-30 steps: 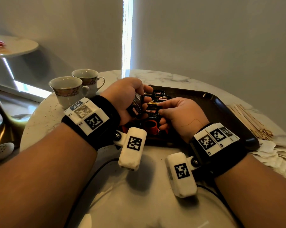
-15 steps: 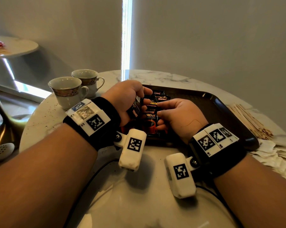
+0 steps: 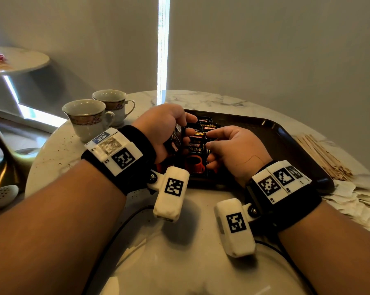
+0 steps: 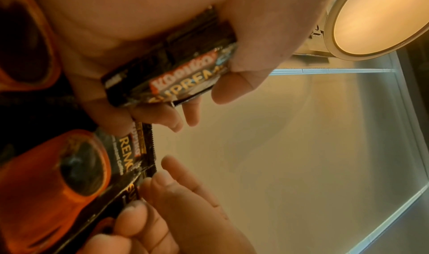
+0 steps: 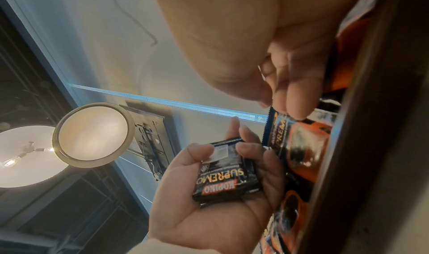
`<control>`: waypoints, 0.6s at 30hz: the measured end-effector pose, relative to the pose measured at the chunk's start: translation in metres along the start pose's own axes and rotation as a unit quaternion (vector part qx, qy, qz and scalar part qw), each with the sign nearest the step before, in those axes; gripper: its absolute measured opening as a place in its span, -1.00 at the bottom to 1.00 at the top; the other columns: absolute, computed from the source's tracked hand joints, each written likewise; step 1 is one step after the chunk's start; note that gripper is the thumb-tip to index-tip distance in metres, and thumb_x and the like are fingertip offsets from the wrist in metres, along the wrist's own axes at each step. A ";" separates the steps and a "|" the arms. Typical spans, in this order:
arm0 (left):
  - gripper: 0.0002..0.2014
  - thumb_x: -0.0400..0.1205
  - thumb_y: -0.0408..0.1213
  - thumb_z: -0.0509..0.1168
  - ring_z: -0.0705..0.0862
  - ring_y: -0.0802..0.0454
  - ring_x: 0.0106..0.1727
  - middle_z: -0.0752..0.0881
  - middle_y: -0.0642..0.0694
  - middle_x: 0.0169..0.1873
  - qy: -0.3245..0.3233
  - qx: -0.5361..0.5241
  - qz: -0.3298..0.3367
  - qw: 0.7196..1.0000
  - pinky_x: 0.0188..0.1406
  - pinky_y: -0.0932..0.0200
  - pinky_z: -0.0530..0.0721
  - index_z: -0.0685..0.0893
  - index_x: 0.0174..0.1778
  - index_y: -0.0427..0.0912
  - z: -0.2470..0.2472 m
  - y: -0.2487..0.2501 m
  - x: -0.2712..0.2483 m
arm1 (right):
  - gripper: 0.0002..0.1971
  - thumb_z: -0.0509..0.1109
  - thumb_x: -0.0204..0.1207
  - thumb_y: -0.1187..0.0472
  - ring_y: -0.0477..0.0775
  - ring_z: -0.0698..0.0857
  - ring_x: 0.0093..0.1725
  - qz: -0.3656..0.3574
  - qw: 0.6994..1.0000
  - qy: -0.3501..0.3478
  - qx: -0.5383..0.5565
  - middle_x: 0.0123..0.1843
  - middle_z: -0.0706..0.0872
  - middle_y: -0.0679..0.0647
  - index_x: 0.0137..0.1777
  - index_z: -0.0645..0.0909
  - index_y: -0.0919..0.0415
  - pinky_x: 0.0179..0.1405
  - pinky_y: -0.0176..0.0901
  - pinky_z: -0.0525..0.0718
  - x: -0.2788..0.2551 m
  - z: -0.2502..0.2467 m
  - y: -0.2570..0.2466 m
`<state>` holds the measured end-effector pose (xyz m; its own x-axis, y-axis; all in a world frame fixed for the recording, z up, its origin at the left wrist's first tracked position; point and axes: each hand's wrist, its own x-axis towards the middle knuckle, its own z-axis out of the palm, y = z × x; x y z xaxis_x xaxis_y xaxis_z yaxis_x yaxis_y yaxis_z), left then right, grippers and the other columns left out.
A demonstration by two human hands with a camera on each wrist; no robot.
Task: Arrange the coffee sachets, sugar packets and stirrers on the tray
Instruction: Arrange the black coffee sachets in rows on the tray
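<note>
Head view. Left hand (image 3: 162, 126) sits over the near-left part of the dark tray (image 3: 286, 137), fingers curled round a small stack of coffee sachets (image 3: 176, 139) held on edge. Right hand (image 3: 233, 150) is just beside it to the right, thumb and fingertips pinching the top edge of a flat sachet (image 3: 195, 154) that lies on the tray with further sachets (image 3: 207, 124) behind it. Wooden stirrers (image 3: 324, 156) lie in a bundle on the tabletop (image 3: 190, 241) off the tray's right edge; white sugar packets (image 3: 354, 201) are heaped nearer the right forearm, also off the tray. Two teacups (image 3: 88, 118) stand on the tabletop left of the tray.

Left wrist view. Left hand (image 4: 162, 43) grips the stack of coffee sachets (image 4: 167, 78) between thumb and curled fingers. Below it, the right hand's fingertips (image 4: 160, 182) touch the edge of the flat sachet (image 4: 81, 166).

Right wrist view. Right hand (image 5: 267, 56) pinches the serrated top edge of the flat sachet (image 5: 292, 144), which lies against the tray (image 5: 371, 148). Left hand (image 5: 209, 193) holds its stack of coffee sachets (image 5: 227, 173) just beside it, apart from the flat sachet.
</note>
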<state>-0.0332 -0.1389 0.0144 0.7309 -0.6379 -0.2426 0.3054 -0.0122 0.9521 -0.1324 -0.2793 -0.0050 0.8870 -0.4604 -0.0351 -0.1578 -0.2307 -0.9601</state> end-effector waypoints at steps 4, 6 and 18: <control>-0.66 0.60 -0.37 0.07 0.58 -0.03 -0.30 0.63 -0.16 -0.18 -0.002 0.011 0.004 1.000 -0.24 0.03 0.62 0.69 0.16 -0.19 0.000 0.001 -0.003 | -0.78 0.40 0.64 0.38 0.07 0.70 -0.53 -0.008 1.000 0.018 0.013 -0.37 0.73 0.18 0.25 0.63 0.21 -0.51 -0.15 0.71 0.002 -0.002 0.003; -0.66 0.60 -0.37 0.07 0.57 -0.03 -0.30 0.64 -0.16 -0.18 -0.002 0.012 0.007 1.000 -0.30 0.08 0.59 0.70 0.15 -0.18 0.000 0.002 -0.004 | -0.80 0.41 0.64 0.37 0.08 0.71 -0.52 -0.015 1.000 0.022 0.016 -0.37 0.74 0.19 0.22 0.64 0.20 -0.46 -0.10 0.74 0.002 -0.003 0.005; -0.57 0.60 -0.20 0.02 0.60 -0.11 -0.35 0.66 -0.31 -0.10 -0.047 -0.121 0.046 0.991 -0.34 0.07 0.60 0.69 0.19 -0.30 -0.002 0.005 -0.006 | -0.84 0.39 0.64 0.36 0.10 0.63 -0.47 -0.089 0.994 0.022 0.063 -0.36 0.71 0.12 0.15 0.68 0.17 -0.40 0.03 0.71 -0.004 -0.010 0.008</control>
<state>-0.0349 -0.1338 0.0202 0.7057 -0.6968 -0.1284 0.3859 0.2261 0.8944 -0.1415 -0.2882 -0.0094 0.8760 -0.4588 0.1484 0.0585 -0.2043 -0.9772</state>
